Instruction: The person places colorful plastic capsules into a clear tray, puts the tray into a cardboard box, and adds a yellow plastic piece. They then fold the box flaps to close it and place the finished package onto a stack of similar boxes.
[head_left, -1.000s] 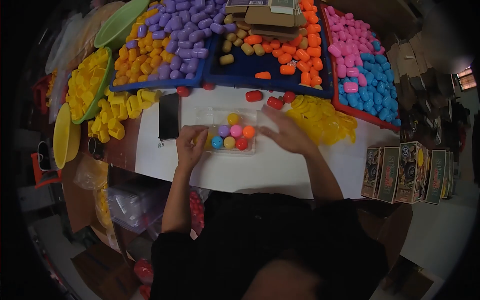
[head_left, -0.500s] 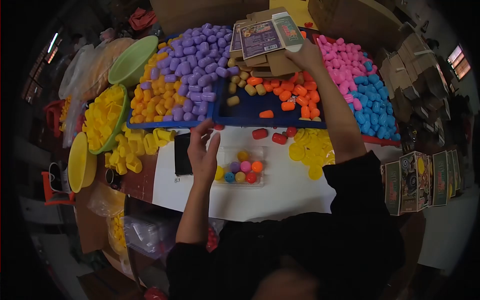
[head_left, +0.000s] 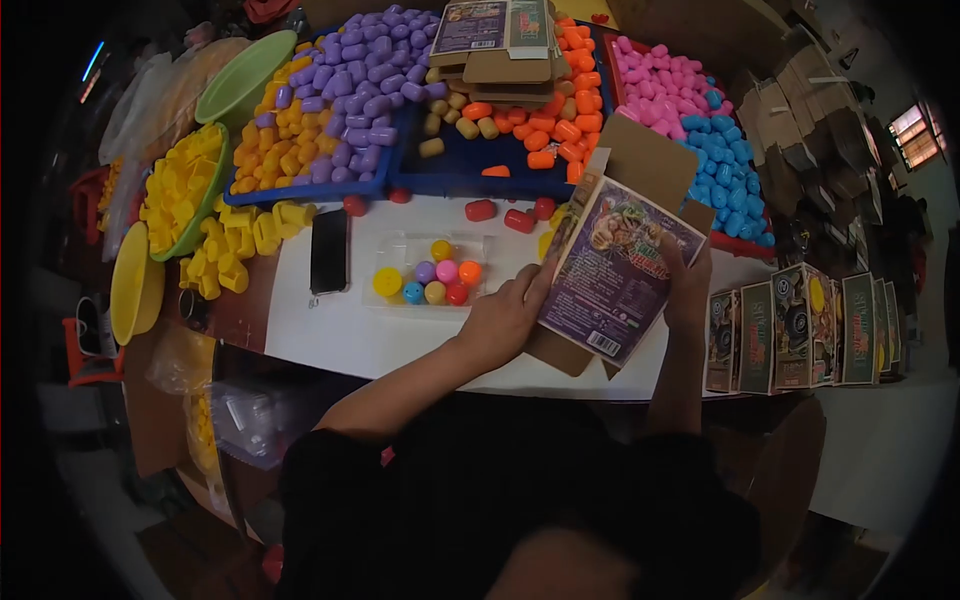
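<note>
A printed cardboard box (head_left: 622,275) with a purple panel and a barcode is tilted between my two hands, its brown end flaps standing out. My left hand (head_left: 508,318) grips its left edge. My right hand (head_left: 687,280) is closed around the right side, some fingers lying over the panel. To the left, on the white table top (head_left: 400,345), sits a clear plastic tray (head_left: 375,292) holding several coloured balls and a yellow disc. Partly hidden behind the box are more yellow discs (head_left: 548,243).
Blue trays (head_left: 420,182) hold purple, orange and tan capsules, with flat boxes (head_left: 500,68) stacked on top. A red tray (head_left: 745,243) holds pink and blue capsules. A phone (head_left: 330,252) lies left; yellow pieces (head_left: 235,240) spread beyond it. Printed boxes (head_left: 800,330) stand right.
My right hand has brought one box from the stack down towards me. My left hand has moved right and taken hold of its edge. The whole view has shifted.
</note>
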